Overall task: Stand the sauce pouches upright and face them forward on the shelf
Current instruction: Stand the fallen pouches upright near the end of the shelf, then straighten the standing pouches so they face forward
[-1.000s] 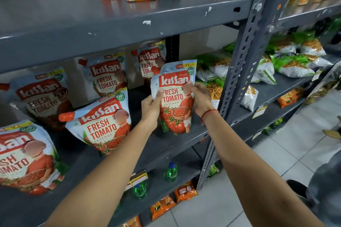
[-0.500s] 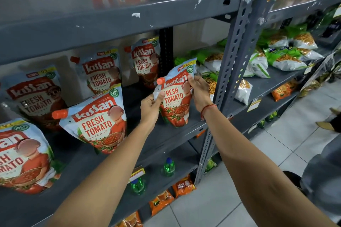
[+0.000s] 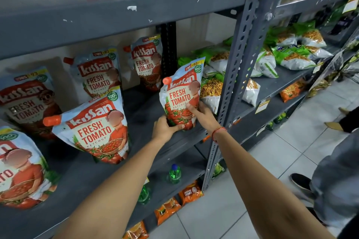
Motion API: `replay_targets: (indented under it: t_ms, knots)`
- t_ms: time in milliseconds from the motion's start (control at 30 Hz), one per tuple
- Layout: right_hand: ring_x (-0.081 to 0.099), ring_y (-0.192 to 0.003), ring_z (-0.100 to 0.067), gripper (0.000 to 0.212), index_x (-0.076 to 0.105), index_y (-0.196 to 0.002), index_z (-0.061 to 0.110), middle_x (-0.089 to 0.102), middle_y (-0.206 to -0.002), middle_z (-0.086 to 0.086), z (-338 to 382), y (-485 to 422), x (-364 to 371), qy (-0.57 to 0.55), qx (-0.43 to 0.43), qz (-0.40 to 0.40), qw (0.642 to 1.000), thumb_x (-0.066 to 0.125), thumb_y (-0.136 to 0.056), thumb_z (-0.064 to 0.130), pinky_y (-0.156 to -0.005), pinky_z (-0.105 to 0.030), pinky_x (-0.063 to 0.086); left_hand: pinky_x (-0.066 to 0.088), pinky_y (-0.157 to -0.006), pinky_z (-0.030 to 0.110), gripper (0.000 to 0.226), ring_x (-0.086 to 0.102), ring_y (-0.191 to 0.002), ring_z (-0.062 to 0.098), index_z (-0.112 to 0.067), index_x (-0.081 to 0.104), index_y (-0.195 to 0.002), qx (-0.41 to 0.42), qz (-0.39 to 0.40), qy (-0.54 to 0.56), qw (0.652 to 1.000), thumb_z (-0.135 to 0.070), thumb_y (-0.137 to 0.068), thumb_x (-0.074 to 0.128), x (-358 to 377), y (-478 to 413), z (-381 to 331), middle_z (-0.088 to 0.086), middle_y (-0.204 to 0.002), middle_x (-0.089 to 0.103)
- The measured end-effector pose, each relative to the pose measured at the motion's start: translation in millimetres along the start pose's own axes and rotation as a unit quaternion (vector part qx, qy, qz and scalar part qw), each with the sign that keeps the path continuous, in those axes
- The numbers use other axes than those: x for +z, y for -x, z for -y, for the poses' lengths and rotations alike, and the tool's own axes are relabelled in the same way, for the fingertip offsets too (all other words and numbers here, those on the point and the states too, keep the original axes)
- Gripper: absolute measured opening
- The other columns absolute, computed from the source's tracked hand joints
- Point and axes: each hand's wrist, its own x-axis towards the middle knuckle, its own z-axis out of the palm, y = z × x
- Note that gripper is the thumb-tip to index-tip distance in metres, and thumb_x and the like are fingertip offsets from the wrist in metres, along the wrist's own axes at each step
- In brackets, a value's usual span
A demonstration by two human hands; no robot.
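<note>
Held pouch: a glossy red-and-pale-blue plastic ketchup pouch (image 3: 181,95) with an orange spout cap at its upper left, label facing out, tilted slightly, at the front right of the grey metal shelf (image 3: 147,106).
Left hand (image 3: 165,128): clamped on the pouch's lower left corner, fingers (image 3: 177,127) curled under its base.
Right hand (image 3: 202,115): pressed to the pouch's lower right side, thumb across the printed tomatoes (the other fingers are hidden behind).
Other pouches: one leans beside it (image 3: 95,128), more stand further back (image 3: 99,72).
Neighbouring bay: green-and-white snack bags (image 3: 291,58).
</note>
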Motion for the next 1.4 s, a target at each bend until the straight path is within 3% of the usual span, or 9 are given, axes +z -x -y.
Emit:
replay_targets:
  t_ms: [300,467,600,733,900,1067,1200,1300,1400]
  knots:
    - [0.066,-0.087,0.009,0.018,0.056,-0.105,0.032,0.065,-0.104,0.016,-6.5,5.8,-4.7,-0.022,-0.011,-0.044,0.999,0.061,-0.088,0.033,-0.066,-0.007,0.051,0.048,-0.085,0.032,0.062,0.063,-0.107,0.028,-0.01,0.061,-0.111,0.014,-0.033,-0.024,0.999,-0.041,-0.062,0.081,13.0,2.7,-3.1,0.011,-0.113,0.069]
    - [0.065,-0.099,-0.001,0.04,0.054,-0.12,0.022,0.066,-0.113,0.007,-12.4,4.7,-4.0,-0.014,-0.011,-0.049,0.999,0.062,-0.086,0.04,-0.075,-0.014,0.054,0.049,-0.09,0.037,0.063,0.06,-0.112,0.028,-0.011,0.057,-0.118,0.008,-0.022,-0.022,0.999,-0.04,-0.066,0.079,14.5,6.8,-3.6,0.01,-0.118,0.067]
    - [0.063,-0.106,-0.009,0.042,0.054,-0.121,0.022,0.065,-0.117,0.003,-13.9,9.1,-0.5,-0.023,-0.007,-0.073,0.997,0.063,-0.085,0.041,-0.086,-0.022,0.051,0.048,-0.095,0.042,0.061,0.056,-0.116,0.03,-0.008,0.052,-0.121,-0.015,-0.002,-0.041,0.999,-0.038,-0.073,0.074,17.4,11.1,-6.7,0.012,-0.123,0.063]
    - [0.063,-0.096,-0.001,0.036,0.058,-0.112,0.022,0.066,-0.108,0.004,-15.9,25.2,11.1,-0.023,-0.018,-0.163,0.986,0.065,-0.083,0.042,-0.066,-0.006,0.049,0.043,-0.101,0.043,0.067,0.048,-0.126,0.03,-0.01,0.041,-0.132,-0.026,0.041,-0.032,0.998,-0.036,-0.077,0.07,14.2,18.4,-5.1,0.012,-0.133,0.055]
    - [0.059,-0.099,-0.018,0.036,0.062,-0.106,0.009,0.061,-0.105,-0.006,-31.5,59.4,47.8,0.058,-0.076,-0.33,0.939,0.064,-0.086,0.038,-0.087,-0.034,0.051,0.04,-0.106,0.04,0.067,0.045,-0.128,0.019,-0.014,0.034,-0.141,0.015,-0.004,0.019,1.0,-0.027,-0.083,0.066,-11.4,59.2,9.8,0.006,-0.14,0.05]
    - [0.06,-0.099,-0.018,0.024,0.06,-0.101,0.019,0.062,-0.103,-0.005,-32.6,80.6,96.8,0.068,-0.119,-0.211,0.968,0.067,-0.084,0.035,-0.087,-0.033,0.051,0.048,-0.084,0.014,0.029,0.061,-0.093,-0.005,-0.017,0.06,-0.114,0.086,-0.176,0.05,0.979,-0.02,-0.085,0.063,-57.8,114.4,41.6,-0.008,-0.103,0.067]
    - [0.054,-0.107,-0.01,0.047,0.055,-0.114,0.024,0.057,-0.117,0.002,-19.2,68.0,136.6,0.077,-0.068,-0.066,0.993,0.074,-0.075,0.042,-0.085,-0.019,0.041,0.054,-0.075,0.032,0.007,0.062,-0.078,0.007,-0.019,0.061,-0.089,0.067,-0.314,0.062,0.945,-0.02,-0.083,0.065,-94.0,136.6,67.2,-0.002,-0.084,0.065]
    - [0.048,-0.118,-0.013,0.072,0.044,-0.133,0.022,0.05,-0.131,-0.002,-17.8,57.6,160.9,0.07,-0.007,0.038,0.997,0.077,-0.072,0.04,-0.095,-0.027,0.041,0.053,-0.074,0.036,0.032,0.059,-0.083,0.018,-0.019,0.049,-0.096,0.02,-0.355,0.06,0.933,-0.03,-0.077,0.072,-116.7,135.1,85.5,0.006,-0.1,0.054]
    - [0.044,-0.129,-0.019,0.087,0.033,-0.141,0.02,0.045,-0.141,-0.004,-24.4,49.1,171.5,0.059,0.03,0.112,0.992,0.079,-0.07,0.037,-0.108,-0.038,0.04,0.049,-0.088,0.034,0.063,0.054,-0.106,0.018,-0.02,0.042,-0.117,-0.026,-0.297,0.101,0.949,-0.035,-0.068,0.078,-128.8,127.2,102.7,0.001,-0.119,0.045]
